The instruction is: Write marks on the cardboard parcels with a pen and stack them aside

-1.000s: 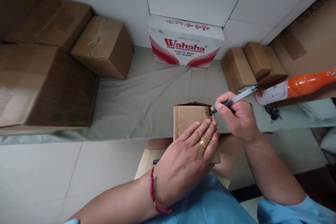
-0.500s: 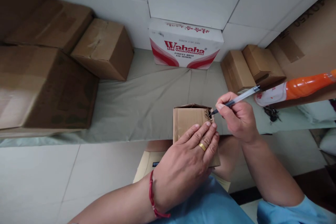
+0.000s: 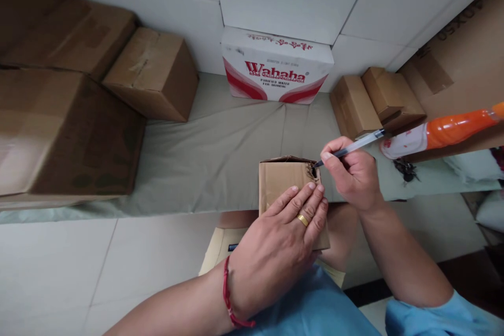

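A small brown cardboard box (image 3: pixel 279 176) rests on my lap at the edge of the cloth-covered surface. Its upper right corner has a ragged dark hole with ink-like scribbles around it. My left hand (image 3: pixel 281 241) lies flat across the box, fingers stretched out, with a gold ring and a red string bracelet showing. In my right hand (image 3: pixel 356 176) a pen (image 3: pixel 360 143) with a clear barrel is pinched, its dark tip at the hole. The thumb is hidden under my left hand.
A white and red Wahaha carton (image 3: pixel 277 71) stands against the tiled wall. Cardboard boxes (image 3: pixel 153 71) are stacked at left, and two small boxes (image 3: pixel 354 105) sit at right. An orange-and-white bottle (image 3: pixel 441 134) and keys (image 3: pixel 406 170) lie at the right on the green cloth (image 3: pixel 220 152).
The pen and my right hand have shifted slightly left and up at the hole. My left hand has stayed in place on the box.
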Action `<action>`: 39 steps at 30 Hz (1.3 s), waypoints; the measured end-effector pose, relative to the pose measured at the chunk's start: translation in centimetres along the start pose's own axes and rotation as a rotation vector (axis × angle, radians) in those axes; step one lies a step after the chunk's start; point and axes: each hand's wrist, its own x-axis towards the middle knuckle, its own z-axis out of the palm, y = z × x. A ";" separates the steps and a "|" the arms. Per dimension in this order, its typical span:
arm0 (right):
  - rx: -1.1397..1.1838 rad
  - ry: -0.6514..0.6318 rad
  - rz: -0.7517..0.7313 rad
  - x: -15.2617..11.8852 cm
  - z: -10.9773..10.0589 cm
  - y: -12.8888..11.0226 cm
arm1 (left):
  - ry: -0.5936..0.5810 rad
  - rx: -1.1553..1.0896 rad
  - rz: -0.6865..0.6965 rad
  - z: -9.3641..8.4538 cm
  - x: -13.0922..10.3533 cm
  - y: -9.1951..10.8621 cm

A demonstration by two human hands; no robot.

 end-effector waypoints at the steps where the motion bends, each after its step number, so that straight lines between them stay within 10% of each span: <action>1: -0.015 0.025 0.001 0.0 0.0 -0.1 | -0.001 0.001 0.001 0.0 0.0 0.0; 8: -0.016 -0.005 -0.005 -0.2 -0.2 -0.3 | 0.025 -0.008 0.007 0.0 0.1 -0.1; 16: 0.330 0.386 0.263 -0.4 -2.6 3.8 | 0.154 -0.103 0.002 0.2 -0.6 -0.3; 22: -0.570 -0.025 0.394 -2.8 -2.0 13.5 | 0.303 -0.171 0.059 -0.1 -2.3 -0.8; 28: -0.693 -0.270 0.430 -4.9 1.5 18.9 | 0.384 -0.233 -0.087 0.9 -5.9 -3.2; 35: -0.670 0.064 0.451 -7.4 -0.1 20.7 | 0.262 -0.290 -0.371 7.9 -12.0 -6.8; 39: -0.820 0.354 0.800 -10.0 -3.7 21.3 | 0.181 -0.334 -0.482 11.2 -14.0 -7.2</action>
